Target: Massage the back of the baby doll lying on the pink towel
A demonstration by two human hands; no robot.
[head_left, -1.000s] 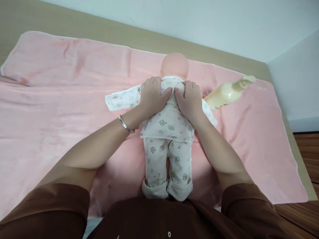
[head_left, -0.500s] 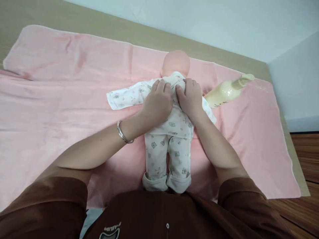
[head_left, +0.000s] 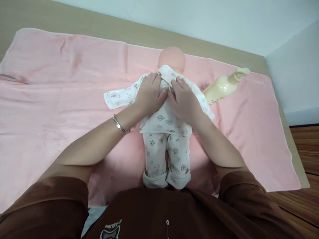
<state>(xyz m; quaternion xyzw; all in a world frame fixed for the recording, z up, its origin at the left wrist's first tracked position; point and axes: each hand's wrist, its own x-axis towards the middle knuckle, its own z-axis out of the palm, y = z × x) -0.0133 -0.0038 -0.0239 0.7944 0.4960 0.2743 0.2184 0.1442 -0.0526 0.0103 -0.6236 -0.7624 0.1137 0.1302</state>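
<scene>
A baby doll [head_left: 171, 59] lies on its back on a pink blanket [head_left: 62, 86], head away from me, dressed in a white printed shirt [head_left: 163, 121] and matching trousers [head_left: 166, 156]. My left hand [head_left: 149, 94] rests on the left side of the doll's chest, fingers curled on the shirt's front edge. My right hand [head_left: 183, 101] lies on the right side of the chest, fingers pressed on the cloth near the collar. The thumbs nearly meet at the shirt's middle opening. One empty sleeve [head_left: 119, 95] lies spread out to the left.
A cream-coloured bottle [head_left: 223, 88] lies on its side on the blanket, just right of the doll. The blanket covers a wooden-edged surface [head_left: 99, 30] against a pale wall. Wooden floor [head_left: 304, 156] shows at the right. A silver bangle [head_left: 119, 124] circles my left wrist.
Both hands stayed on the doll's chest, shifting slightly downward and pulling the shirt's front edges together below the collar. The view moved a little.
</scene>
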